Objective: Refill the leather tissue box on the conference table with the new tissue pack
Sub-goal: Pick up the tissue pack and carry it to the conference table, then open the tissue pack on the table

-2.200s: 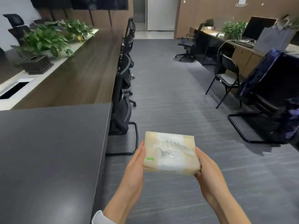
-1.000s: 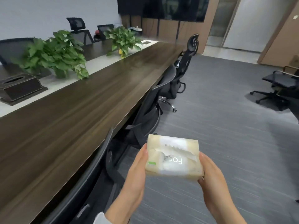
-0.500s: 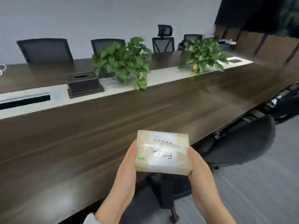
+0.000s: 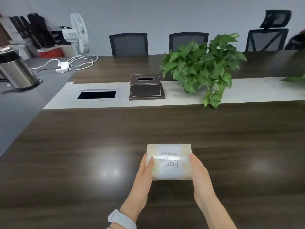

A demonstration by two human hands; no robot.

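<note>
A beige and white tissue pack (image 4: 170, 162) in clear wrap is held between both hands over the near part of the dark wooden conference table (image 4: 82, 146). My left hand (image 4: 143, 176) grips its left end and my right hand (image 4: 200, 177) its right end. The dark brown leather tissue box (image 4: 145, 87), with an oval slot on top that shows no tissue, stands on its base on the table's pale centre strip (image 4: 247, 95), well beyond the pack.
A leafy potted plant (image 4: 203, 68) stands just right of the box. A rectangular cable opening (image 4: 97, 95) lies to its left. At the far left are a steel kettle (image 4: 15, 71), a white power strip with cables (image 4: 63, 66) and a fan (image 4: 79, 33). Chairs (image 4: 129, 44) line the far side.
The view has swung left to face the table squarely. The leather box is now straight ahead, and the pack, still held in both hands, is over the tabletop.
</note>
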